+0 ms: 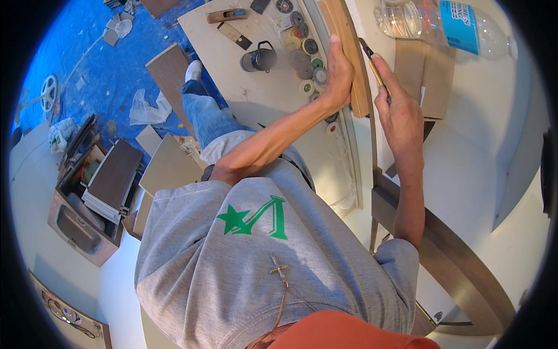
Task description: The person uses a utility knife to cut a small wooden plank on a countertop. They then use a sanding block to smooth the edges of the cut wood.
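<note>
1. Head view: the left hand (339, 72) lay against the long side of a wooden bar (344, 49), its thumb side toward the camera and one digit stretched up along the edge.
2. Some of that hand's fingers were hidden, so whether it was clamped around the bar or only pressed to it could not be told.
3. The right hand (400, 110) was closed around a slim knife (375, 70) with a yellow-and-black body, the index finger laid forward along it and the other fingers curled in, partly out of sight.
4. The two hands were apart, the bar and the knife between them.
5. The bar stood slanted beyond the person's body, right of a pale bench (226, 96); its far end ran out of the picture at the top.
6. The knife's dark tip was just beside the bar's right side; contact between them was too small to make out.
7. On the bench were a hand plane (226, 15), a dark mug-like container (256, 60) and a cluster of round discs (302, 63), some covered by the left hand and forearm.
8. Right of the knife, a clear bottle (491, 35) lay on its side near a brown carton (437, 81), its base end hard to read at the upper edge.
</note>
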Demonstrator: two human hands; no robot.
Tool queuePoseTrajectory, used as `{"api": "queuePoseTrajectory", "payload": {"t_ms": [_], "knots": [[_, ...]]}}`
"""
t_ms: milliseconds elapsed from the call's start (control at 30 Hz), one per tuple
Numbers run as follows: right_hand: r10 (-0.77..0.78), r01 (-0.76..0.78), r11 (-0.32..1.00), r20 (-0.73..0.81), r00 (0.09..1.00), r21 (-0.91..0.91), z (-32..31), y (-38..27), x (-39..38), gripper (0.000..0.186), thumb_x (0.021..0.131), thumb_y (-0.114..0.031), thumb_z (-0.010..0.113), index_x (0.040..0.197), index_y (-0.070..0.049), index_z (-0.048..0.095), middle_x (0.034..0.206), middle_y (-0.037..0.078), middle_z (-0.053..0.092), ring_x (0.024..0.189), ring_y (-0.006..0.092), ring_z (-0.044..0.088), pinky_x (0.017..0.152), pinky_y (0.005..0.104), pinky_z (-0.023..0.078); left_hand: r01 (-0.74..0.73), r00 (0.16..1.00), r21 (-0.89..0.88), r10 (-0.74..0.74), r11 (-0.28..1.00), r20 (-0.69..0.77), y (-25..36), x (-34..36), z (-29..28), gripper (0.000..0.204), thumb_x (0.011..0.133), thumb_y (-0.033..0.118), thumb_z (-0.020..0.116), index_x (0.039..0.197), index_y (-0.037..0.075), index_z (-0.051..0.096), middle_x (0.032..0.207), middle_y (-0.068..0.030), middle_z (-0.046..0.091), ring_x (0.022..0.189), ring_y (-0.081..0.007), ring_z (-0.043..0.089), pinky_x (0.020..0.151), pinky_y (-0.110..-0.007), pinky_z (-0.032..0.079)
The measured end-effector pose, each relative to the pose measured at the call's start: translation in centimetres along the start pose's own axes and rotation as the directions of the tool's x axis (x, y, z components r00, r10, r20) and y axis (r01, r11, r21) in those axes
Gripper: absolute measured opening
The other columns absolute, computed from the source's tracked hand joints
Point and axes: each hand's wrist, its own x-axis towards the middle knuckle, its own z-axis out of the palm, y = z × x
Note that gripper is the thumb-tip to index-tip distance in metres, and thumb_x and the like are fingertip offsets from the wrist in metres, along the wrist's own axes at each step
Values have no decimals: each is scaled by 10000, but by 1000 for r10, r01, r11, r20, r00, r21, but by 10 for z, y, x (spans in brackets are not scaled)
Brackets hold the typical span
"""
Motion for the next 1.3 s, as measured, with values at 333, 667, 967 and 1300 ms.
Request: {"api": "queuePoseTrajectory", "payload": {"t_ms": [333, 667, 967, 1300], "knots": [[10, -11, 999, 14, 1000, 35, 2, 10, -18, 641, 955, -94, 603, 1515, -368, 454, 672, 146, 605, 619, 328, 614, 638, 480, 497, -73, 997, 114, 75, 991, -19, -28, -28, -2, 591, 1089, 503, 265, 1276, 7, 525, 1200, -128, 589, 1085, -220, 551, 978, -348, 442], [44, -45, 997, 19, 999, 69, 2, 18, -50, 640, 943, -79, 613, 1505, -352, 474, 670, 156, 604, 604, 332, 604, 623, 472, 490, 71, 997, -32, -71, 997, -19, -39, -35, -4, 621, 1033, 665, 293, 1150, 92, 504, 1041, -66, 579, 968, -206, 601, 823, -392, 526], [89, -94, 994, 80, 993, 63, 1, 28, -72, 656, 940, -85, 620, 1516, -353, 457, 729, 155, 647, 652, 335, 645, 633, 478, 506, 60, 998, -14, -61, 998, -16, -51, -37, -15, 669, 1008, 711, 310, 1182, 97, 513, 1032, -58, 587, 959, -205, 609, 819, -394, 532], [142, -159, 981, 150, 978, 109, -39, 18, -71, 567, 976, -109, 572, 1491, -335, 498, 729, 179, 645, 650, 356, 625, 663, 480, 483, -27, 998, -31, 29, 999, 57, -37, -30, -11, 685, 1011, 699, 329, 1261, 86, 503, 1130, -82, 616, 1048, -233, 631, 897, -419, 535]]}}
